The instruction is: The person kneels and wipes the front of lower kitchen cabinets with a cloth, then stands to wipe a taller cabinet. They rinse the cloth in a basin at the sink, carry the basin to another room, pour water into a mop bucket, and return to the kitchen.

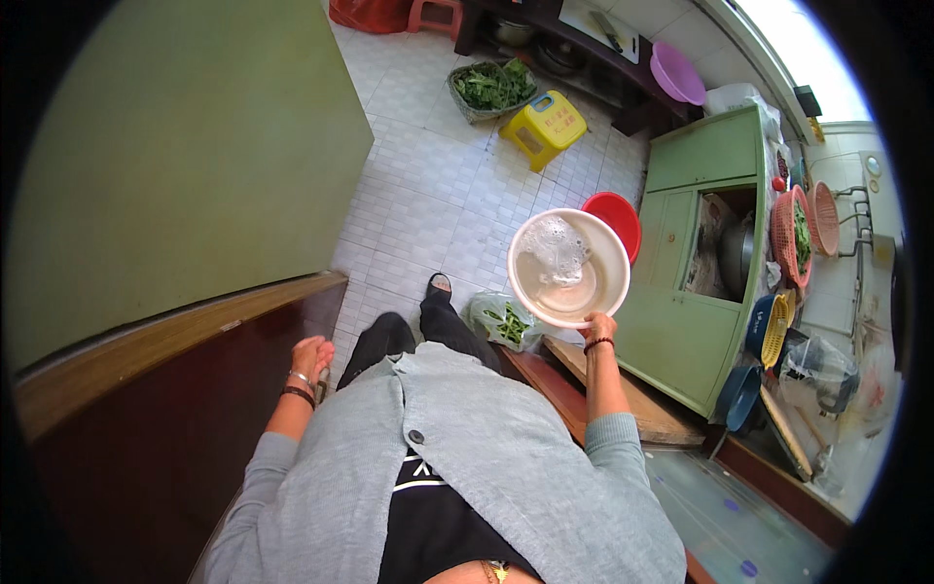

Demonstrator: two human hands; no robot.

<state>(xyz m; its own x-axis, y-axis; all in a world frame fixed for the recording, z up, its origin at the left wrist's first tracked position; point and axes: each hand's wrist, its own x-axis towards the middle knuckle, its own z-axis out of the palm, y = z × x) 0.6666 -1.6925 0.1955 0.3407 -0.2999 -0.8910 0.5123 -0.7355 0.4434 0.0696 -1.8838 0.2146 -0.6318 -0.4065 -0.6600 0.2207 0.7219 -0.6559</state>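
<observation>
My right hand (600, 325) grips the near rim of a white plastic basin (516, 281), which holds cloudy water with foam on it. Behind the basin a red plastic basin (633, 226) shows in part on the floor. My left hand (314, 355) hangs at my left side, beside the dark red panel; its fingers look loosely curled and no object shows in them. On the floor by my leg lies a clear plastic bag (481, 306) with green vegetables (508, 325), left of and below the white basin.
A yellow plastic stool (556, 125) and a basket of leafy greens (490, 86) stand on the tiled floor ahead. The green cabinet (675, 321) is close on my right, with a wooden board (635, 394) at its foot. A green door (190, 160) fills the left.
</observation>
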